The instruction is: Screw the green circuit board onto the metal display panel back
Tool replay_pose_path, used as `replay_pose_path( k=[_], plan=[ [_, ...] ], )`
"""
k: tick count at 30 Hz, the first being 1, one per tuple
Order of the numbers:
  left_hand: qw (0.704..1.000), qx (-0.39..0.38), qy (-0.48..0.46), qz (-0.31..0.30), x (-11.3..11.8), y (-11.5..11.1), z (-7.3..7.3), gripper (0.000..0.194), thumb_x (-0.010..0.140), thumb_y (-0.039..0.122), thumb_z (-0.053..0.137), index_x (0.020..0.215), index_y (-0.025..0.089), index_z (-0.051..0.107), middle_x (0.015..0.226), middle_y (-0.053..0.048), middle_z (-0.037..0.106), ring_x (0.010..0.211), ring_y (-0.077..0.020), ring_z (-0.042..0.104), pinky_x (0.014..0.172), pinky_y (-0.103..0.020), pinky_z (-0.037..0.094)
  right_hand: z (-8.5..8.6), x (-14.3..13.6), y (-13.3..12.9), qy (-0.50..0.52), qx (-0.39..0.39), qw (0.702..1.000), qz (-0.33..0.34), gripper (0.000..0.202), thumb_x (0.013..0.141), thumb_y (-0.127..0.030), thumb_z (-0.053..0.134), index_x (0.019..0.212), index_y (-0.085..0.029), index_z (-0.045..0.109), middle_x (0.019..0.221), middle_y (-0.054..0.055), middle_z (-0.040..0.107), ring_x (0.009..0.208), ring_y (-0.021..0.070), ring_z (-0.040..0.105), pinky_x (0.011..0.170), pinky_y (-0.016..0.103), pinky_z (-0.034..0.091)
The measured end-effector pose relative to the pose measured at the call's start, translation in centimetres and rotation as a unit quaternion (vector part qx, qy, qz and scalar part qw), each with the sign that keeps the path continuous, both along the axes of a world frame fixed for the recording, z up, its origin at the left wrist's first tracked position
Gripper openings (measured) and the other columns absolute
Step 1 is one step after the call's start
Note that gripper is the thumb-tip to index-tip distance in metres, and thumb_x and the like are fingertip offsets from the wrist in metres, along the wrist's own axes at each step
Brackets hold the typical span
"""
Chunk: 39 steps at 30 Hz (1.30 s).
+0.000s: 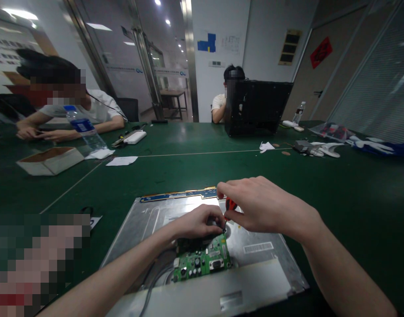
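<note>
A flat metal panel lies on the green table, with a green circuit board on it and a narrow blue board along its far edge. My right hand is closed around a red and black screwdriver, its lower end near the circuit board's upper right corner. Just left of it, my left hand has its fingers pinched together at that same corner; what they hold, if anything, is too small to tell. A grey cable runs from the board's left side across the panel.
An open box, a water bottle and papers lie at the left. A large black case stands at the far side. Gloves lie at the right. Two people sit at the table.
</note>
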<state>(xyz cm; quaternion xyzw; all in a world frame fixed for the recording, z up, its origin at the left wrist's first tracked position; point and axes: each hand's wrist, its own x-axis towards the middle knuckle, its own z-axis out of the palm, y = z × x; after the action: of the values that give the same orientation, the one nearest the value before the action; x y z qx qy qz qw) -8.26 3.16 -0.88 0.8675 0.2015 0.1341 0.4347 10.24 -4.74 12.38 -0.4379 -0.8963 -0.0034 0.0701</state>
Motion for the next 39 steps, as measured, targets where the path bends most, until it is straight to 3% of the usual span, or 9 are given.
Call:
replay_pose_path(
  k=[6,12,18,24,30,35,39],
  plan=[
    [1.0,-0.011,0.0,-0.003,0.02,0.01,-0.07,0.01,0.079,0.026,0.065,0.081,0.017,0.062,0.079,0.0,0.063,0.075,-0.016,0.058,0.068,-0.024,0.045,-0.1,-0.05,0.19,-0.021,0.003,0.999,-0.026,0.02,0.086,-0.039,0.057,0.092,-0.02,0.057,0.075,0.002,0.068,0.064,0.0177,0.061,0.05,0.028,0.024],
    [1.0,-0.019,0.005,-0.004,0.11,0.03,-0.19,0.011,0.078,0.026,0.065,0.08,0.016,0.062,0.077,0.0,0.063,0.072,-0.0155,0.058,0.066,-0.024,0.044,0.08,-0.19,0.08,-0.005,0.007,1.0,-0.001,0.01,0.086,-0.024,0.054,0.094,-0.02,0.059,0.083,0.002,0.07,0.068,0.0164,0.061,0.051,0.028,0.024],
    [1.0,-0.019,0.006,-0.008,0.05,0.02,-0.08,0.013,0.08,0.028,0.064,0.082,0.016,0.061,0.077,0.0,0.063,0.072,-0.0155,0.058,0.066,-0.024,0.044,0.07,-0.2,0.16,-0.025,0.002,0.999,-0.023,0.025,0.088,-0.044,0.054,0.084,-0.022,0.065,0.067,0.001,0.066,0.06,0.0164,0.059,0.049,0.028,0.022],
    [1.0,-0.007,0.007,-0.003,-0.01,0.0,-0.03,0.011,0.08,0.026,0.065,0.083,0.016,0.062,0.081,-0.001,0.065,0.076,-0.0167,0.059,0.071,-0.026,0.045,0.07,-0.05,0.01,-0.011,0.005,1.0,-0.01,0.012,0.083,-0.025,0.056,0.093,-0.02,0.06,0.079,0.002,0.069,0.065,0.0157,0.06,0.05,0.028,0.024],
    [1.0,0.0,0.009,-0.014,0.0,-0.04,0.15,0.011,0.081,0.027,0.065,0.084,0.017,0.064,0.083,-0.001,0.065,0.079,-0.017,0.059,0.07,-0.025,0.046,0.03,-0.15,0.1,-0.029,0.002,0.999,-0.027,0.02,0.09,-0.038,0.052,0.086,-0.023,0.065,0.067,0.001,0.065,0.058,0.0149,0.057,0.049,0.028,0.021],
    [1.0,0.01,0.011,-0.013,0.0,0.04,0.08,0.01,0.08,0.026,0.066,0.084,0.017,0.066,0.086,-0.002,0.066,0.082,-0.0175,0.059,0.074,-0.026,0.045,-0.04,-0.08,0.01,-0.008,0.005,1.0,-0.01,0.009,0.084,-0.025,0.054,0.09,-0.02,0.058,0.075,0.001,0.067,0.06,0.0141,0.055,0.049,0.027,0.021],
    [1.0,0.013,0.018,-0.015,-0.05,0.04,-0.06,0.01,0.08,0.024,0.066,0.087,0.017,0.067,0.085,-0.002,0.066,0.079,-0.0168,0.058,0.073,-0.025,0.044,0.19,-0.09,-0.21,-0.007,-0.005,1.0,0.005,0.014,0.082,-0.023,0.054,0.096,-0.019,0.052,0.081,0.002,0.066,0.063,0.0146,0.055,0.049,0.028,0.024]
  ],
)
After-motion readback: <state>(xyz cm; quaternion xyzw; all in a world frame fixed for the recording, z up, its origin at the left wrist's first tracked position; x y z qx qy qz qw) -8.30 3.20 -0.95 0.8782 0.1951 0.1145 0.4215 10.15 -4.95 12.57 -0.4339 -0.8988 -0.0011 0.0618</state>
